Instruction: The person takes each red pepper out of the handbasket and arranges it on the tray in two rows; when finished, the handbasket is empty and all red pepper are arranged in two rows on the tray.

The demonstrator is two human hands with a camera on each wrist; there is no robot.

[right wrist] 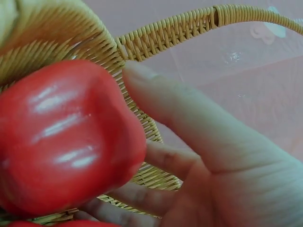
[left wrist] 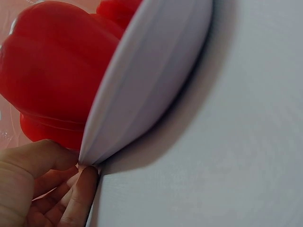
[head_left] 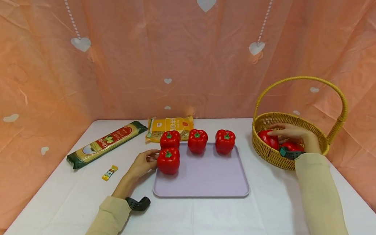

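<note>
My left hand point(head_left: 144, 165) is at the left edge of a pale lilac tray point(head_left: 208, 178). In the left wrist view its thumb and fingers pinch the tray's rim point(left wrist: 142, 85), close beside a red bell pepper point(left wrist: 52, 61). Several red bell peppers with green stems stand on the tray, the front one point(head_left: 168, 161) nearest this hand. My right hand point(head_left: 290, 131) reaches inside a wicker basket point(head_left: 270, 154), around another red bell pepper point(right wrist: 71, 137). Its thumb stands off the pepper and its fingers pass partly hidden behind it. A further red pepper point(head_left: 291, 146) lies under the wrist.
A long green and gold packet point(head_left: 106, 143) lies at the back left, with a small yellow sachet point(head_left: 109, 173) in front of it. Behind the tray lies a yellow food bag point(head_left: 172, 126). The basket's tall handle point(head_left: 298, 77) arches up at the right. A pink curtain hangs behind.
</note>
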